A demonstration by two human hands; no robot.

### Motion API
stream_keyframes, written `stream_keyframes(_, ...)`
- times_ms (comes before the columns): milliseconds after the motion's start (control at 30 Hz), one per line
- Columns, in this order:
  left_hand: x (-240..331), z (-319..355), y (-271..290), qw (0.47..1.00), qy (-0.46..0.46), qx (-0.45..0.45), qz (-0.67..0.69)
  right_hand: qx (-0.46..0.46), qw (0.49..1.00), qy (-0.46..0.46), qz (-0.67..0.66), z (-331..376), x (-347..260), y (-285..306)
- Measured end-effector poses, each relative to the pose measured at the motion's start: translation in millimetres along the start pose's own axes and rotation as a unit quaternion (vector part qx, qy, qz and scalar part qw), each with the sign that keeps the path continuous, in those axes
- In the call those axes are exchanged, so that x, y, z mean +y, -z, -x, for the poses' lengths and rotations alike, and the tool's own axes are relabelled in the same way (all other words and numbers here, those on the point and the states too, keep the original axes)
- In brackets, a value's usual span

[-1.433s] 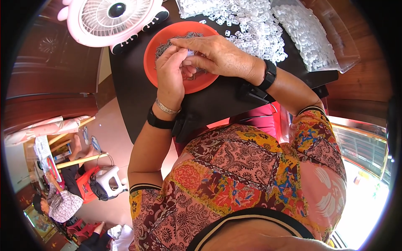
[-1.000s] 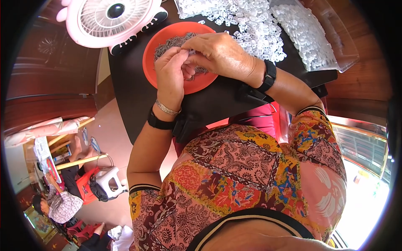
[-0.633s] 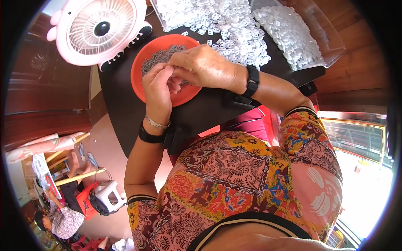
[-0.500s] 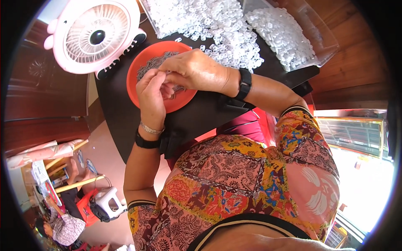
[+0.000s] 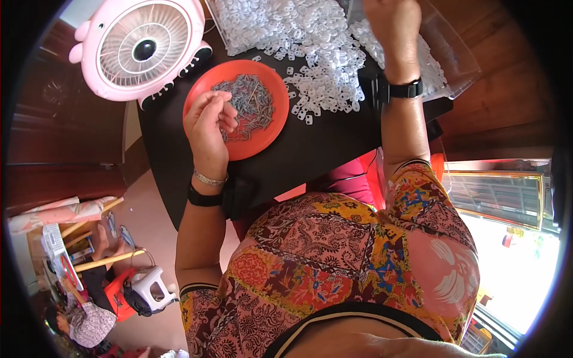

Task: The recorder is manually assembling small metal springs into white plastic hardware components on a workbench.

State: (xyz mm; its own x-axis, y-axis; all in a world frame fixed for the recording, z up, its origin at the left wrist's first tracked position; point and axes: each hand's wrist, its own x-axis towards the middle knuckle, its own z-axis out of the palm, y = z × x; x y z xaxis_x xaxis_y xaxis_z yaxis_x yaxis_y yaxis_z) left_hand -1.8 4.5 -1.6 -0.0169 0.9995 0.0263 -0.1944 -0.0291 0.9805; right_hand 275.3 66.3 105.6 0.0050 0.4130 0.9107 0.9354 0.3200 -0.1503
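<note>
An orange plate [image 5: 250,143] holding a heap of small grey metal pieces [image 5: 250,104] sits on the black table [image 5: 322,149]. My left hand [image 5: 208,122] hovers over the plate's left side. Its fingers are curled toward the thumb right next to the grey pieces, and I cannot see whether one is pinched. My right hand [image 5: 391,24] is raised at the far edge, above a wide pile of small white plastic pieces [image 5: 304,53]. Its fingertips are cut off by the picture's top edge. A black watch sits on the right wrist, a black band and a bracelet on the left.
A pink table fan [image 5: 143,51] stands left of the plate. A clear plastic tub [image 5: 456,62] with more white pieces is at the right. Below the table on the left are a white stool [image 5: 149,286] and another person [image 5: 83,322] sitting on the floor.
My hands were together over the plate. The right hand has since lifted away to the far right above the white pieces, and the left stays over the plate. The view has shifted forward.
</note>
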Motion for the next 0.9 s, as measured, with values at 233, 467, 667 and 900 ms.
stream_keyframes(233,-2,-1,5,1.0,0.002,-0.007,-0.013,-0.42,0.883,0.08,-0.195,54,4,-72)
stream_keyframes(467,0,2,0,0.999,-0.001,-0.025,-0.022,-0.519,0.833,0.104,-0.159,82,3,-92)
stream_keyframes(667,0,0,4,1.0,0.0,-0.015,-0.016,-0.526,0.834,0.098,-0.134,82,2,-94)
stream_keyframes(900,1,-2,5,1.0,-0.006,-0.017,-0.015,-0.552,0.812,0.035,-0.19,81,1,-89)
